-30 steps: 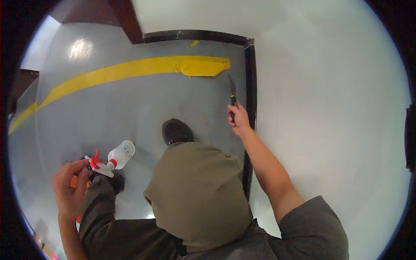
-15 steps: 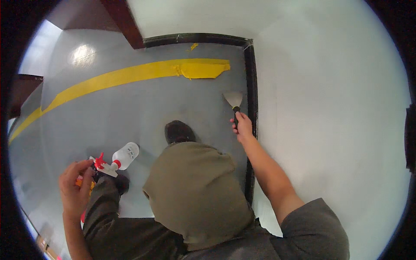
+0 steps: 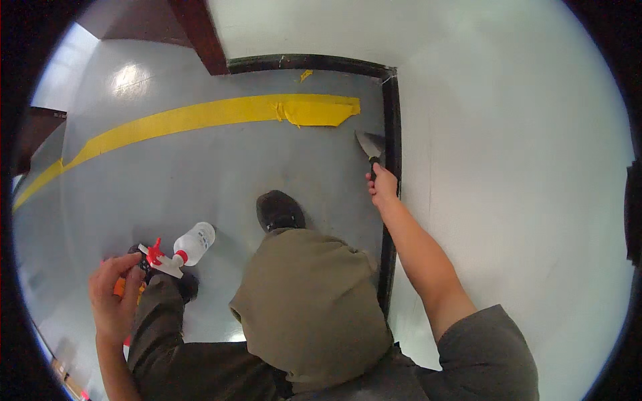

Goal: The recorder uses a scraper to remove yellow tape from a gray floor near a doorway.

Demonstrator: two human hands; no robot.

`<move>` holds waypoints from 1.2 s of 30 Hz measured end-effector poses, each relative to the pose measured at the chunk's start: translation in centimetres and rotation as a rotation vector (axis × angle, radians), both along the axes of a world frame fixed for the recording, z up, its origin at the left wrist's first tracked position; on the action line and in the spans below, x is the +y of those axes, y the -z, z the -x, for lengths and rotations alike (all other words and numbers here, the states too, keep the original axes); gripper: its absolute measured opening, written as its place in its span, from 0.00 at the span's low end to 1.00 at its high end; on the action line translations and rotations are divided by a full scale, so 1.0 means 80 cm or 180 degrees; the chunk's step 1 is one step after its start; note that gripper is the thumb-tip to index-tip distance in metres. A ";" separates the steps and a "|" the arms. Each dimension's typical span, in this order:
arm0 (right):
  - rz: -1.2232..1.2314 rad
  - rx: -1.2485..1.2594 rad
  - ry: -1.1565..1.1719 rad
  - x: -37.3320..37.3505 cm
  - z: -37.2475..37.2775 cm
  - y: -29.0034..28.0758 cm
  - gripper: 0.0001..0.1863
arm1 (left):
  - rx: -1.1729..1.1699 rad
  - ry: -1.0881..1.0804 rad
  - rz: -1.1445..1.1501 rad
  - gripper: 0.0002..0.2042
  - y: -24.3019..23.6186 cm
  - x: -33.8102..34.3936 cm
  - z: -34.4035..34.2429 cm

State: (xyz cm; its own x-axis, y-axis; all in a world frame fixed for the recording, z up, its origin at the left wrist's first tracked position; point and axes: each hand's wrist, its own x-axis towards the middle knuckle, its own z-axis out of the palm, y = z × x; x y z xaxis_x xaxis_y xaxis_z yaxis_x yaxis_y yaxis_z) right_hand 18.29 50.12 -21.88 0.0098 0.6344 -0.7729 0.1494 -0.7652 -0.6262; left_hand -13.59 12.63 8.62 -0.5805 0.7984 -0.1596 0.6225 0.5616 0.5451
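My right hand (image 3: 382, 185) is closed around the dark handle of a putty knife (image 3: 368, 144). Its broad metal blade is angled at the grey floor, beside the dark baseboard. Just beyond the blade, apart from it, ends a yellow tape strip (image 3: 200, 117) whose wider right end patch (image 3: 319, 112) looks creased. Low on the left, my left hand (image 3: 115, 294) hovers with thumb and forefinger apart; nothing shows between them. Close to its fingertips is the red and white trigger head of a white spray bottle (image 3: 194, 243). The other fingers are partly hidden.
A dark baseboard (image 3: 391, 147) meets the pale wall at the right and turns a corner at the back. A small yellow scrap (image 3: 306, 75) lies near it. My dark shoe (image 3: 279, 210) is on the floor. Something orange (image 3: 120, 287) shows behind my left hand.
My right hand has moved slightly right and forward; the putty knife's blade has turned more edge-on, nearer the baseboard. The left hand has barely moved. The view has shifted slightly.
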 end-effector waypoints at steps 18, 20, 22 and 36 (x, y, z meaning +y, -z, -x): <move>0.0005 -0.0222 -0.0325 0.041 0.057 0.012 0.11 | -0.0106 -0.0052 -0.0142 0.07 -0.003 -0.008 -0.004; 0.0006 -0.0081 -0.0080 0.035 0.049 0.009 0.12 | -0.0118 0.0012 -0.0111 0.07 0.001 -0.002 -0.004; 0.0134 -0.0047 0.0196 -0.020 0.022 0.002 0.13 | -0.0254 -0.0182 -0.0140 0.07 -0.009 -0.012 -0.005; 0.0114 -0.0157 -0.0003 -0.022 0.016 -0.001 0.14 | 0.0015 -0.0122 -0.0213 0.07 -0.011 -0.014 -0.007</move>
State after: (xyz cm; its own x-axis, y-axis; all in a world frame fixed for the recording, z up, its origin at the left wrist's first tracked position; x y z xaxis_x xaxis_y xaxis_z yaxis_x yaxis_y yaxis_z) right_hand 16.99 48.32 -21.81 0.0477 0.6064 -0.7937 0.1801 -0.7868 -0.5903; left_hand -13.06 11.54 9.47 -0.6116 0.7843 -0.1038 0.6037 0.5474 0.5795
